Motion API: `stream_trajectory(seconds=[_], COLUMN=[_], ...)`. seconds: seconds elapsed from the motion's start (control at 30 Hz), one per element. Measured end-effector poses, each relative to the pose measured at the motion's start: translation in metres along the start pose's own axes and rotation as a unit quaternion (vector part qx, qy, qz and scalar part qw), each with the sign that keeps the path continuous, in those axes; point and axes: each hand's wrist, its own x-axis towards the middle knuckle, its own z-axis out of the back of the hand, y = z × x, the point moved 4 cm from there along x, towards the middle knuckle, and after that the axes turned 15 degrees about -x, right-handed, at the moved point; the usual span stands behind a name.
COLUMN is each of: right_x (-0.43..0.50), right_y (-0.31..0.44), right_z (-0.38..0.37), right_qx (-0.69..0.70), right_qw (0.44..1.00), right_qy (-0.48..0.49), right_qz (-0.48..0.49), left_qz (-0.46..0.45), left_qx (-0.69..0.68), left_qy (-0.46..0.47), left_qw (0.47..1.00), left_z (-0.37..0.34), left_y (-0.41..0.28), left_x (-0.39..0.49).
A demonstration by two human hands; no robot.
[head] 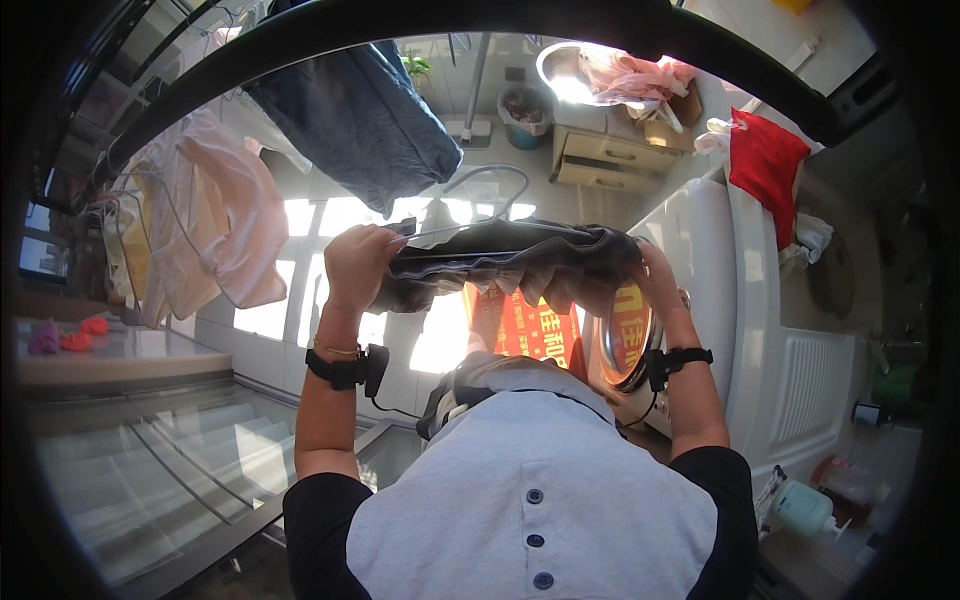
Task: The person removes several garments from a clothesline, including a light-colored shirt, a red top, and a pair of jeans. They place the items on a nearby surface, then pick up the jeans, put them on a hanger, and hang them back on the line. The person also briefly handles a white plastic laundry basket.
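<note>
A dark ruffled garment is stretched sideways in front of my chest. Through its upper edge runs a pale clothes hanger, its hook pointing away from me. My left hand grips the hanger's left end with a bit of the dark cloth. At the other side, my right hand pinches the garment's right end; its fingertips are partly hidden by the cloth. Beyond the hanger, dark blue trousers hang down from above.
Light pink clothes hang on hangers at the left, beneath a black rail. A white washing machine and a sink with a washboard stand at the right. A red cloth drapes over the sink edge. Farther off are a bin and drawers.
</note>
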Motion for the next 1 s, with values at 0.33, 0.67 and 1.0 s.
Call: stream_trajectory(seconds=[0.33,0.67,1.0], right_x=[0.023,0.024,0.065], right_y=[0.138,0.168,0.233], right_z=[0.017,-0.039,-0.070], right_qx=[-0.053,0.135,0.333], right_qw=[0.961,0.955,0.917], right_qy=[0.192,0.227,0.217], right_qz=[0.191,0.135,0.013], left_qz=[-0.069,0.076,0.262], left_qx=[0.006,-0.033,-0.086], left_qy=[0.036,-0.009,-0.014], left_qw=[0.997,0.996,0.961], left_z=[-0.019,-0.047,-0.016], left_y=[0.015,0.080,0.134], left_x=[0.018,0.013,-0.138])
